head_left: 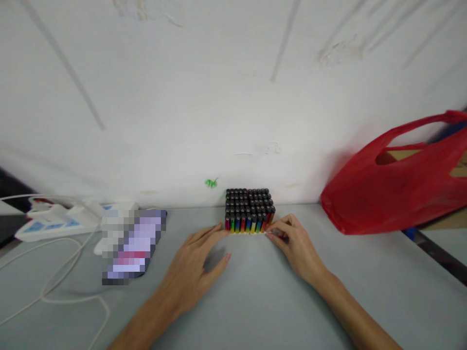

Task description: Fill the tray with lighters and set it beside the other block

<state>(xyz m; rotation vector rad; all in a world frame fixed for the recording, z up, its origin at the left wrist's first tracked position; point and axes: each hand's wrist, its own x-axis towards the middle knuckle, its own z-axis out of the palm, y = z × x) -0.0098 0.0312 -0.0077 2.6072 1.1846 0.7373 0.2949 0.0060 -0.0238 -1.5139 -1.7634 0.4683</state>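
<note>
A block of upright batteries (249,211) with black tops and multicoloured sides stands in rows on the grey table, close to the wall. My left hand (199,262) is at the block's front left corner, fingertips by its edge and thumb spread apart, holding nothing. At the front right corner is my right hand (294,243), its thumb and index finger brought together beside the lowest part of the block. Whatever lies between those fingertips is too small to make out.
On the left lie a blurred phone (138,245), a white power strip (60,223) with plugs, and loose white cables (60,296). A red bag (397,180) leans at the right by the wall (233,97). The table (255,306) extends in front.
</note>
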